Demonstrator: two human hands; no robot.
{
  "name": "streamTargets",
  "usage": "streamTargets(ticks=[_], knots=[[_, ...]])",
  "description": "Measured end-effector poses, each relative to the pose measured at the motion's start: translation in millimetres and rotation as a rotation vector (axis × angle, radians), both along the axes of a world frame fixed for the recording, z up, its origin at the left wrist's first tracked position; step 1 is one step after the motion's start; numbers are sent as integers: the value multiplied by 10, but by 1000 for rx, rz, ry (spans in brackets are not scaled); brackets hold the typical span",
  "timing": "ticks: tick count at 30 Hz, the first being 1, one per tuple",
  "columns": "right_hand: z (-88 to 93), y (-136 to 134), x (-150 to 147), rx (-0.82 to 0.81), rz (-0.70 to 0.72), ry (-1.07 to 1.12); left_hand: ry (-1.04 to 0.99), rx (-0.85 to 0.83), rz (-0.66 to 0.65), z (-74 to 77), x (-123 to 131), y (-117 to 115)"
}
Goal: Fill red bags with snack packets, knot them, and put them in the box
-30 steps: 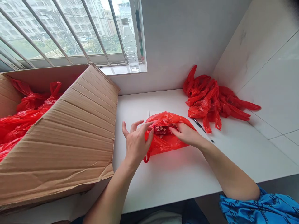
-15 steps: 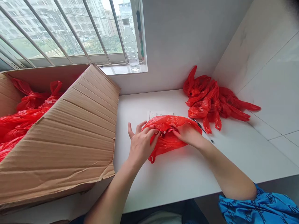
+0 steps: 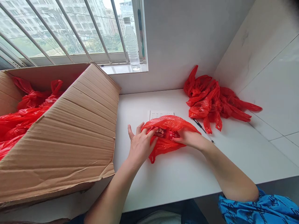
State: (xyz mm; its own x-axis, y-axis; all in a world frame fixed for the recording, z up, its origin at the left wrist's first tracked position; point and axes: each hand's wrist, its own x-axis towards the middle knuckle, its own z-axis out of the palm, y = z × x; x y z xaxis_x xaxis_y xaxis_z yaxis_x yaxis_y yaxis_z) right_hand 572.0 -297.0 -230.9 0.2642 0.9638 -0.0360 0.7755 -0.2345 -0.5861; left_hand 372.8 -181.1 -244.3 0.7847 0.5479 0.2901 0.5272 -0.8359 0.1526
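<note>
A red plastic bag (image 3: 167, 149) lies on the white table, its mouth gaping upward. Inside sit a dark red packet with pale lettering (image 3: 160, 132) and a brighter red packet (image 3: 173, 134), side by side. My left hand (image 3: 142, 143) is at the bag's left rim, thumb and forefinger closed around the dark packet's left end, the outer fingers spread. From the right, my right hand (image 3: 190, 137) reaches into the mouth, its thumb against the brighter packet. The bag and the hand itself hide most of the right fingers.
At left stands a cardboard box (image 3: 77, 124) holding red bags (image 3: 28, 115). More red bags (image 3: 210, 99) are heaped by the wall at right. A pen (image 3: 203, 129) and a white printed card (image 3: 161, 114) lie behind the bag. A water bottle (image 3: 132, 46) stands on the windowsill.
The two packets inside the bag have turned and now show their printed faces more plainly. The bag's mouth is a little wider. Both hands have barely shifted.
</note>
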Motion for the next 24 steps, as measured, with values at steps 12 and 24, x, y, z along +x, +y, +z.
streamTargets(ticks=[12,24], knots=[[39,186,-122,265,127,1045,-175,-93,-34,161,41,-83],[-24,200,-137,311,57,855,-258,-133,-38,118,30,-37]])
